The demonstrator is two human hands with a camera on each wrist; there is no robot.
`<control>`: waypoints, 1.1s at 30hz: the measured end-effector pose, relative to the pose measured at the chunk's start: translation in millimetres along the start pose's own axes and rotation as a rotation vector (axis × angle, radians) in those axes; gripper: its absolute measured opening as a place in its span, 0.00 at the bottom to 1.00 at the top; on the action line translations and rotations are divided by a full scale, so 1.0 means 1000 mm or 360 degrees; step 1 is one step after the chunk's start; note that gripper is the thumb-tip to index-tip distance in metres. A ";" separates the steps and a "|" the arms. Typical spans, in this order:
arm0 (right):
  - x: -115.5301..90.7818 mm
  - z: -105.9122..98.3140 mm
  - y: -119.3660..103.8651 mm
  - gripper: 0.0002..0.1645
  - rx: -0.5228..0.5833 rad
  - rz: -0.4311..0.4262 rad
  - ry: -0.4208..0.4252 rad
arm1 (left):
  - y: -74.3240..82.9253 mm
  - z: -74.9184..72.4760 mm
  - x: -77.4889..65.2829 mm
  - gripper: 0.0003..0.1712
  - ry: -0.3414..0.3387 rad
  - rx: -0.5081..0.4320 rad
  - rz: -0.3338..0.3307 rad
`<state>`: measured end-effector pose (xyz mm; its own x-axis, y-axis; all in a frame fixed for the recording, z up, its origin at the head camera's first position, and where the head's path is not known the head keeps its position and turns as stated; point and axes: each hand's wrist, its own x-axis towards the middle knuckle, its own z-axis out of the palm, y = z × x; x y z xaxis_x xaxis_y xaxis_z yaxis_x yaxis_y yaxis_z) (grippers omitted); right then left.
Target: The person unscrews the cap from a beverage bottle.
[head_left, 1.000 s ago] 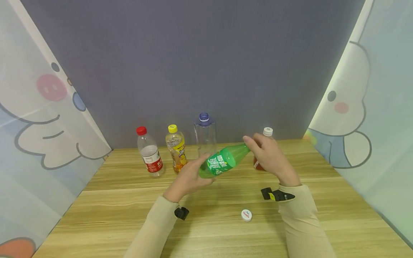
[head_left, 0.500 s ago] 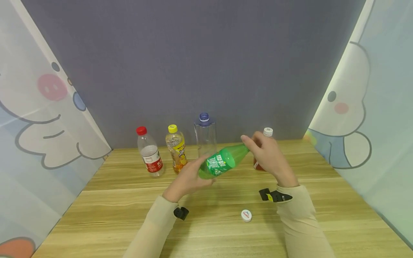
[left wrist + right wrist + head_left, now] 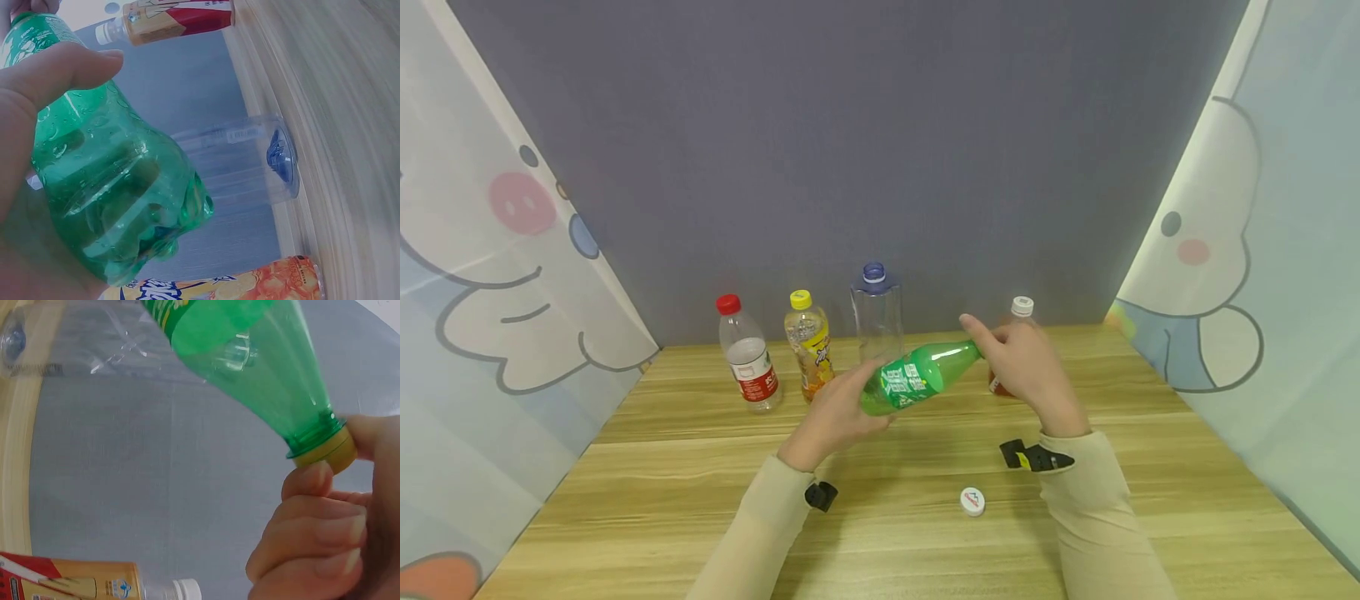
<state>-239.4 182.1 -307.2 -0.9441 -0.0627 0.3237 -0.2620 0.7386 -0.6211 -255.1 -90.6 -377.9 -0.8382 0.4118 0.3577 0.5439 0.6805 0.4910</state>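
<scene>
A green plastic bottle (image 3: 917,379) is held tilted above the table, its neck up toward the right. My left hand (image 3: 838,410) grips its lower body, the thumb lying along the side in the left wrist view. At the other end my right hand (image 3: 1022,358) pinches the yellow cap (image 3: 328,452), which sits on the bottle's neck in the right wrist view. Water drops cling to the green plastic. Behind the bottle stands a clear, capless bottle with a blue neck (image 3: 874,279). A bottle with a white cap (image 3: 1022,307) is partly hidden behind my right hand.
Left of the hands stand a red-capped bottle (image 3: 750,358) and a yellow-capped drink bottle (image 3: 810,346). A loose white cap (image 3: 972,501) lies on the wooden table (image 3: 895,542) between my forearms. A grey panel (image 3: 865,150) rises behind the bottles.
My right hand has turned slightly at the bottle's neck, its wrist shifting a little left. The green bottle and my left hand stay almost where they were.
</scene>
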 end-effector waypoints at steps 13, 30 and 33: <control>0.003 -0.002 0.003 0.39 0.0007 -0.0024 -0.0107 | -0.003 0.002 0.001 0.47 0.0060 0.0043 0.0047; 0.004 0.001 0.005 0.34 0.0081 -0.0154 -0.0038 | -0.004 0.000 0.001 0.48 -0.0007 -0.0045 0.0056; 0.003 0.000 0.004 0.33 0.0091 -0.0173 -0.0037 | -0.004 0.000 0.001 0.49 -0.0028 -0.0055 0.0056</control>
<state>-243.4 185.0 -309.2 -0.9138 -0.1560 0.3751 -0.3731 0.6874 -0.6231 -258.3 -93.3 -379.5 -0.8190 0.4458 0.3612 0.5738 0.6442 0.5057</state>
